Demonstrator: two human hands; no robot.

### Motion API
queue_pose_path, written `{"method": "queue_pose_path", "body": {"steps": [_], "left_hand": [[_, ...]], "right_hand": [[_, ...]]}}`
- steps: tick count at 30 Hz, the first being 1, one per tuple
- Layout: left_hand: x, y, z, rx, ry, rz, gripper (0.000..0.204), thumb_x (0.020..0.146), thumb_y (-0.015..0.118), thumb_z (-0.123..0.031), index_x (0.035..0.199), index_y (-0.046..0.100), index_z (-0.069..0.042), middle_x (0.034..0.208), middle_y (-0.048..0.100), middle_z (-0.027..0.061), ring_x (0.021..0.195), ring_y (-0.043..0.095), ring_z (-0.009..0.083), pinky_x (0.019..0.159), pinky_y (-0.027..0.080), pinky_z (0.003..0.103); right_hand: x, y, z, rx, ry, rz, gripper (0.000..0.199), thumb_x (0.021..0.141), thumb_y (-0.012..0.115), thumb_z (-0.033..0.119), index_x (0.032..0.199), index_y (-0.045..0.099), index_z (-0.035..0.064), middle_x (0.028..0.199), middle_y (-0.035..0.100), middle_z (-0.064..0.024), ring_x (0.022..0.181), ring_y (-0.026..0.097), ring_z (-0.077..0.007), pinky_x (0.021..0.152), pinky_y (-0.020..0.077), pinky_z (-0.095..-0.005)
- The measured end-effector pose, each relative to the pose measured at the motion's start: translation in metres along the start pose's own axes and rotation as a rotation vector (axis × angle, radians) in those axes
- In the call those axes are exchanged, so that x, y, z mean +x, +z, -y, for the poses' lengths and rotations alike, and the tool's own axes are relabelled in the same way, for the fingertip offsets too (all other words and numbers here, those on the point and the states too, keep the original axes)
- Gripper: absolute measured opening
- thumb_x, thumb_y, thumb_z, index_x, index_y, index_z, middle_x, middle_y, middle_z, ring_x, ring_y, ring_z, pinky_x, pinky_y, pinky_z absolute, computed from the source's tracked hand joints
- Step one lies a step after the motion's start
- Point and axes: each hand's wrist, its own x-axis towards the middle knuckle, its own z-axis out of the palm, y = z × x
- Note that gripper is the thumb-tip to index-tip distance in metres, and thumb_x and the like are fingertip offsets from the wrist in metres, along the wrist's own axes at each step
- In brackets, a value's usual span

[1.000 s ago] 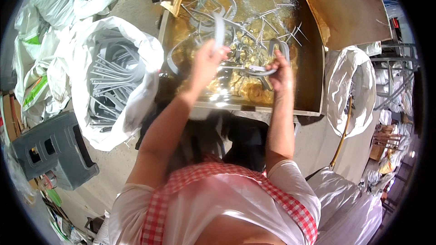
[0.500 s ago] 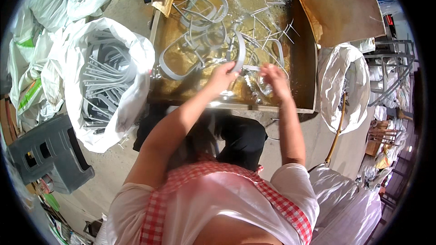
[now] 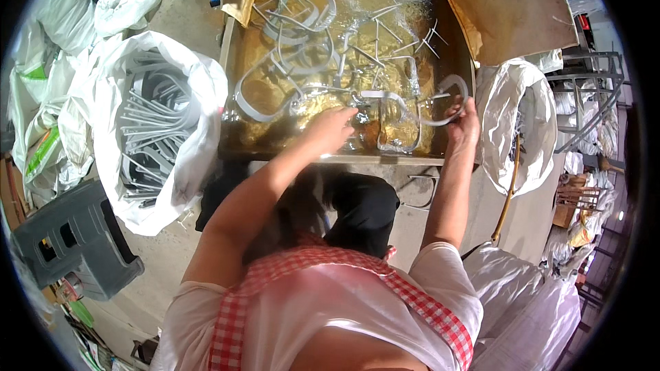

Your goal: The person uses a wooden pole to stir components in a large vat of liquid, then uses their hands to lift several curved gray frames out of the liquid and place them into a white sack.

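Holding a bent, flat grey strip (image 3: 465,89) in the right hand (image 3: 466,126), clamped on its curve over the right side of a wide brown metal tank (image 3: 412,161), maybe to lift it out of the water. Reaching low over the near water with the left hand (image 3: 330,130), loose, with nothing seen in it. To the left, on a grey floor (image 3: 168,257), a big white plastic sack (image 3: 214,86) and a dark grey plastic stool (image 3: 89,223).

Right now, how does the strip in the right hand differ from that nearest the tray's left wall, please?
The right hand grips the held strip; the left strip lies untouched in the tray. The held strip's bend faces right; the left strip's faces lower left. Both are grey and curved.
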Motion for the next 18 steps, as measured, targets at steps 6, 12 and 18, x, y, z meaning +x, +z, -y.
{"method": "queue_pose_path", "body": {"steps": [6, 12, 18], "left_hand": [[-0.006, -0.002, 0.004, 0.053, 0.106, -0.013, 0.038, 0.081, 0.053, -0.015, 0.118, 0.050, -0.008, 0.104, 0.056, 0.0162, 0.097, 0.053, 0.0339, 0.083, 0.042, 0.041], [-0.013, -0.007, 0.007, 0.116, 0.119, 0.020, 0.034, 0.079, 0.054, -0.012, 0.113, 0.051, -0.008, 0.098, 0.056, 0.0162, 0.091, 0.054, 0.0349, 0.078, 0.043, 0.042], [-0.012, -0.003, 0.016, 0.171, 0.160, 0.038, 0.032, 0.079, 0.055, -0.013, 0.111, 0.051, -0.008, 0.097, 0.056, 0.0161, 0.091, 0.054, 0.0352, 0.078, 0.044, 0.042]], "right_hand": [[0.042, -0.001, 0.048, 0.193, -0.186, -0.115, 0.040, 0.091, 0.044, 0.040, 0.071, 0.042, 0.0053, 0.059, 0.041, -0.0028, 0.048, 0.036, -0.0127, 0.043, 0.0334, -0.0255], [0.082, -0.066, -0.004, 0.033, -0.651, -0.223, 0.027, 0.090, 0.047, 0.028, 0.075, 0.043, 0.0061, 0.069, 0.049, -0.0051, 0.055, 0.044, -0.0158, 0.048, 0.0379, -0.0268], [0.106, -0.148, -0.113, -1.911, 0.004, -0.479, 0.026, 0.081, 0.053, 0.024, 0.092, 0.059, 0.0022, 0.101, 0.060, -0.0086, 0.085, 0.058, -0.0229, 0.071, 0.0454, -0.0329]]}}
